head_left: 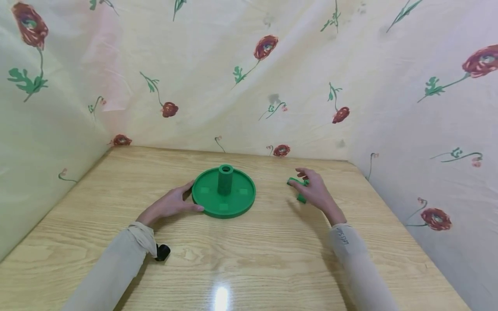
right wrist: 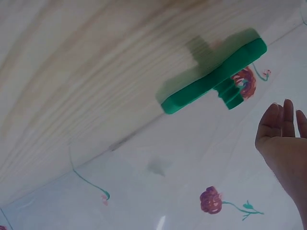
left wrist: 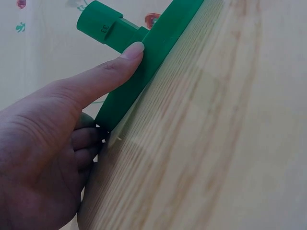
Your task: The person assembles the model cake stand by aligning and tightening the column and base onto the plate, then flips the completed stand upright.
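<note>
A round green plate (head_left: 210, 198) with a raised rim lies on the table, and a hollow post (head_left: 225, 180) stands upright at its centre. My left hand (head_left: 174, 204) grips the plate's left edge, the thumb on the rim and the other fingers curled at the edge in the left wrist view. The post (left wrist: 100, 24) bears the marking "33". Over to the right, a green T-shaped piece (right wrist: 216, 76) with a ridged stub rests on the table. My right hand (head_left: 314, 190) hovers over it, fingers loosely bent and holding nothing, partly hiding the piece in the head view.
The wooden table (head_left: 233, 259) is bounded at the back and sides by a pale cloth (head_left: 218, 86) printed with red flowers. A small black object (head_left: 162, 252) shows beside the left sleeve. Light glares off the tabletop near the front.
</note>
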Demonstrator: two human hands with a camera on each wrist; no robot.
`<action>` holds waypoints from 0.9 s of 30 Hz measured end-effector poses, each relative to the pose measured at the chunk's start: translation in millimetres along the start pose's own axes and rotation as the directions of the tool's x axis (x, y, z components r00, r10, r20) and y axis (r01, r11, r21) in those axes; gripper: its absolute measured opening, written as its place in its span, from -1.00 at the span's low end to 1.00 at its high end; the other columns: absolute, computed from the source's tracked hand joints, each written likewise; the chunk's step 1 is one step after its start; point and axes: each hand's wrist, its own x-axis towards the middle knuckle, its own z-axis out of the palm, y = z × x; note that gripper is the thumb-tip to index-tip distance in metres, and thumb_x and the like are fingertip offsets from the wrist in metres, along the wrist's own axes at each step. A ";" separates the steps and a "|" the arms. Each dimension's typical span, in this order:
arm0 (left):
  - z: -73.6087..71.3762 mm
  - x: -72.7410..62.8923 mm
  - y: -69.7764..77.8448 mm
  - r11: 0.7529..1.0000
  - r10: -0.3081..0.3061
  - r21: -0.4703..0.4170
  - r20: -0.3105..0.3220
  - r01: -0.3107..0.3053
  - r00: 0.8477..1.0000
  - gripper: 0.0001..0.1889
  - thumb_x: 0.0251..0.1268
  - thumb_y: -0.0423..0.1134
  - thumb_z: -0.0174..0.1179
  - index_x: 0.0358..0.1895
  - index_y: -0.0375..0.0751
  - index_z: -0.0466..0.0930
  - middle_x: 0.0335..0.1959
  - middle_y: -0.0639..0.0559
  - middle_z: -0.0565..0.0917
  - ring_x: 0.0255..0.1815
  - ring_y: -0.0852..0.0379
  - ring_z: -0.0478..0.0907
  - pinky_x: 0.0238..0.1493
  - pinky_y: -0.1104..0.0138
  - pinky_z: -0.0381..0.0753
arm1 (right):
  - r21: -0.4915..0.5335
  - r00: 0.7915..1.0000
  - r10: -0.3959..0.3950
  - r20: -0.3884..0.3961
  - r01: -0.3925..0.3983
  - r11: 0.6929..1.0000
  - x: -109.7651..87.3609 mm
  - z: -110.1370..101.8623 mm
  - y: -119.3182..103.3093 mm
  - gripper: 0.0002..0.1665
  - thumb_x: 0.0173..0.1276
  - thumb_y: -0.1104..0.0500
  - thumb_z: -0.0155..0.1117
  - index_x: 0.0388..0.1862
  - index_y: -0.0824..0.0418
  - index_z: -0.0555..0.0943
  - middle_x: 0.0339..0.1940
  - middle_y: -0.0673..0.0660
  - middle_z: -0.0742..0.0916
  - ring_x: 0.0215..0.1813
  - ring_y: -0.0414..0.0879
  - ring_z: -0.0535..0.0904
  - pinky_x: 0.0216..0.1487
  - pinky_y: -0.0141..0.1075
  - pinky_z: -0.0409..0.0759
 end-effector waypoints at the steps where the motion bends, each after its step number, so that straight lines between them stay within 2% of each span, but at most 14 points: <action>1: -0.1 -0.3 -0.3 1.000 0.003 0.001 0.000 -0.003 1.000 0.17 0.26 0.12 0.47 0.69 -0.26 -0.13 0.64 -0.32 0.07 0.64 -0.28 -0.04 0.51 -0.21 0.10 | -0.004 1.000 0.007 -0.001 -0.007 1.000 -0.8 -1.7 1.6 -0.34 0.56 0.17 0.29 0.45 0.54 0.36 0.27 0.56 0.53 0.31 0.45 0.42 0.30 0.27 0.41; 10: 0.5 -1.0 0.6 1.000 0.010 0.002 -0.002 -0.010 1.000 0.17 0.24 0.12 0.49 0.69 -0.28 -0.10 0.63 -0.33 0.09 0.63 -0.30 -0.02 0.50 -0.22 0.10 | -0.038 1.000 0.011 -0.013 -0.012 0.999 -11.8 -17.7 15.6 -0.37 0.56 0.21 0.27 0.43 0.57 0.37 0.26 0.57 0.53 0.27 0.45 0.44 0.23 0.30 0.44; 27: 0.7 -0.4 -0.8 1.000 0.010 0.010 -0.011 -0.010 1.000 0.18 0.24 0.13 0.48 0.68 -0.31 -0.11 0.63 -0.36 0.08 0.63 -0.31 -0.02 0.51 -0.21 0.08 | -0.132 0.999 0.038 -0.014 -0.040 0.990 -28.3 -38.1 40.6 -0.37 0.57 0.21 0.27 0.40 0.61 0.36 0.21 0.61 0.53 0.25 0.50 0.43 0.24 0.30 0.42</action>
